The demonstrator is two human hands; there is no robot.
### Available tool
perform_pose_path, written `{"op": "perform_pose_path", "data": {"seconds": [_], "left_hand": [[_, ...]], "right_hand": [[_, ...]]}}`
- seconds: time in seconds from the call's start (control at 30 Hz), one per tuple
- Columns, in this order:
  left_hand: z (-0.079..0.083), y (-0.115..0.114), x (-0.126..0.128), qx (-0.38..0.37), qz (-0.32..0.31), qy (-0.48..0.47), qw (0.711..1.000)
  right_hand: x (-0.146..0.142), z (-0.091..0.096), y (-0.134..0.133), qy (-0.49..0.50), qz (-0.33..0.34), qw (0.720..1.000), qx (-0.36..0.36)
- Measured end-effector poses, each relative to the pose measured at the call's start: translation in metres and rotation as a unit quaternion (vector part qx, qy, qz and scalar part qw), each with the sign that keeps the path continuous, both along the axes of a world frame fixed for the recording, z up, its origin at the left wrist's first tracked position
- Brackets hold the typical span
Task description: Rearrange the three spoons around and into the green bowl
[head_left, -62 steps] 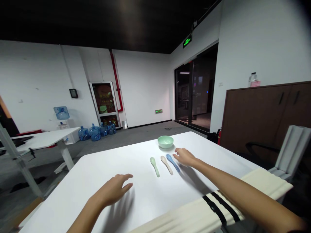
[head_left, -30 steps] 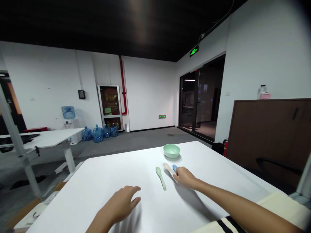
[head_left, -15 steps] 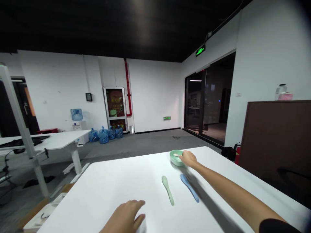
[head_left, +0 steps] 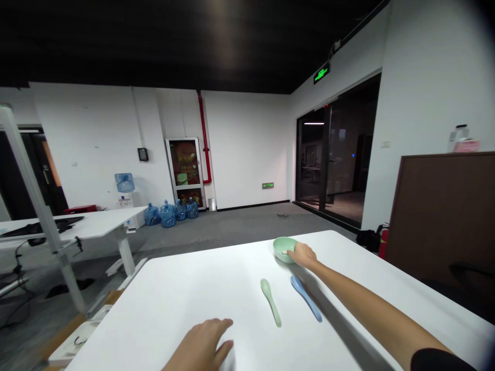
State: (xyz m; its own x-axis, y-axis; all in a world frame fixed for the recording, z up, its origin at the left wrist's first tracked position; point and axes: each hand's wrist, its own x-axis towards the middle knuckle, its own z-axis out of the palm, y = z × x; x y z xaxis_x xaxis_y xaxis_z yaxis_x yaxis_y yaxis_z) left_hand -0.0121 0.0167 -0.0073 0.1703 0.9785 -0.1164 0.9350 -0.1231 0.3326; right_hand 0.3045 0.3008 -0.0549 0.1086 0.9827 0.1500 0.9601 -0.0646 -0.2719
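White tabletop (head_left: 154, 314) spreads from the near edge, and the left hand (head_left: 203, 344) sits closest, low in the view, its fingers loosely apart and holding nothing. Ahead of it lie a pale green spoon (head_left: 270, 302) and a blue spoon (head_left: 305, 298), near each other but not touching, both angled toward the far edge. The big change is the cream spoon (head_left: 285, 252): in the earlier frames it lay between those two, and now that gap holds nothing. A pale sliver that looks like it shows inside the mint-green bowl (head_left: 281, 246), though most of it is hidden. The right hand (head_left: 302, 254) reaches across on an outstretched arm, its fingers over the bowl's rim and at that sliver. Whether they are clamped on the spoon or have let go cannot be told from this view. Farther off, a fire extinguisher (head_left: 383, 243) stands beside a dark wooden cabinet (head_left: 441, 216), a glass door (head_left: 328, 154) sits under a green exit sign (head_left: 322, 73), and blue water bottles (head_left: 167, 215) line the far wall.
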Motion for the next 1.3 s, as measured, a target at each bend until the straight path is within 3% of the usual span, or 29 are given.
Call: {"op": "perform_pose_path", "data": {"seconds": [0.13,0.3,0.43,0.53,0.77,1.3], "left_hand": [[0.0,-0.001,-0.003,-0.003,-0.002,0.013,1.0],[-0.002,0.002,-0.008,0.006,-0.003,0.01,1.0],[-0.006,0.005,-0.014,0.016,0.003,0.01,1.0],[-0.009,0.006,-0.017,0.019,0.009,0.007,1.0],[-0.01,0.005,-0.017,0.013,0.014,0.001,1.0],[-0.008,0.003,-0.011,0.002,0.001,0.002,1.0]], "right_hand": [[0.007,0.022,-0.026,0.014,0.01,1.0,0.019],[0.03,0.04,-0.085,0.037,0.069,0.995,0.068],[0.042,0.029,-0.131,0.056,0.148,0.985,0.074],[0.043,0.013,-0.149,0.061,0.165,0.982,0.074],[0.045,-0.01,-0.142,0.053,0.171,0.983,0.039],[0.053,-0.016,-0.139,0.052,0.149,0.987,0.039]]}}
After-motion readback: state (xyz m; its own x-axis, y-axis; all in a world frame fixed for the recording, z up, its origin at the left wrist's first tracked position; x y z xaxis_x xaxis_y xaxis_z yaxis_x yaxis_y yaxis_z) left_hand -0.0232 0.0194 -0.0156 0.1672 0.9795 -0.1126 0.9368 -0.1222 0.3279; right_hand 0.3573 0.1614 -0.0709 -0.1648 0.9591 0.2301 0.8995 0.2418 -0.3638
